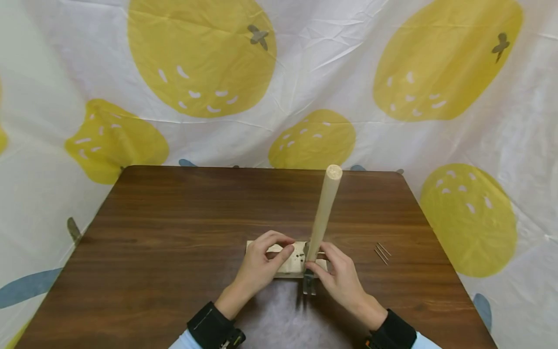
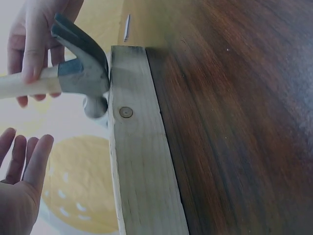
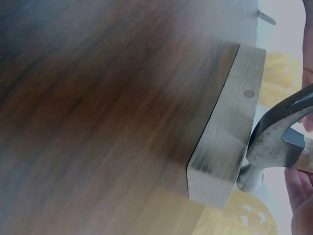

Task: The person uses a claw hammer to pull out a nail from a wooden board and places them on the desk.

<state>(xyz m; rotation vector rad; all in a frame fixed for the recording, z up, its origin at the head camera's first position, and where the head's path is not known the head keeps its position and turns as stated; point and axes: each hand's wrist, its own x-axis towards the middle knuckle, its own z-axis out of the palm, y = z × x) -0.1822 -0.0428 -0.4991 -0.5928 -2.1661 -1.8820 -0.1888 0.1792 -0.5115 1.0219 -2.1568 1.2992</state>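
Note:
A claw hammer (image 1: pixel 324 208) stands head down on a pale wooden block (image 1: pixel 286 267), its light wooden handle rising and leaning slightly right. Low on that handle, just above the metal head, my right hand (image 1: pixel 342 274) holds it between thumb and fingers. In the left wrist view the steel hammer head (image 2: pixel 88 73) meets the face of the block, claw to one side. My left hand (image 1: pixel 259 259) hovers over the block's left part, fingers relaxed and holding nothing. Small dark spots (image 1: pixel 300 255) mark the block's top beside the hammer.
Several loose nails (image 1: pixel 382 253) lie on the brown wooden table (image 1: pixel 174 232) to the right of the block. Behind and around the table hangs a white cloth (image 1: pixel 314 58) with yellow fruit prints. Both wrists wear black bands (image 1: pixel 211 325).

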